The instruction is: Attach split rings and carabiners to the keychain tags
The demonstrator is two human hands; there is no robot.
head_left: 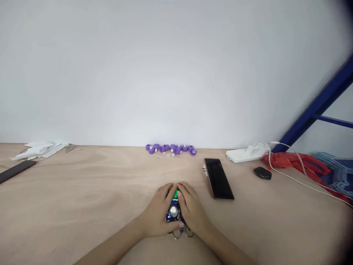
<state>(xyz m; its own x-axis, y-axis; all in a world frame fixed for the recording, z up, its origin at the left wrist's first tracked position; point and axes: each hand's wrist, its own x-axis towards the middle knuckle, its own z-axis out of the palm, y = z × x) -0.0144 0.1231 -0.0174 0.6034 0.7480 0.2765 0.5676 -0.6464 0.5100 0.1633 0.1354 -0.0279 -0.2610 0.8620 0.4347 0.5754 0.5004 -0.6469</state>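
On the near middle of the table, my left hand [159, 212] and my right hand [192, 207] are cupped around a small group of shiny keychains [173, 211]. Blue, green and a bit of yellow show between the fingers, along with a round silver piece. Two metal key rings [189, 232] stick out at the near side. My fingertips almost meet at the far side, and the left thumb lies across the near edge of the group. Most of the keychains are hidden under my palms, so their exact kind cannot be made out.
Several purple caps [178, 150] with small white parts lie along the wall. To the right are a phone [219, 179], a black mouse-like object [262, 173], a white power strip [244, 155] with cables, and a red bag [298, 162]. White papers [41, 149] lie far left.
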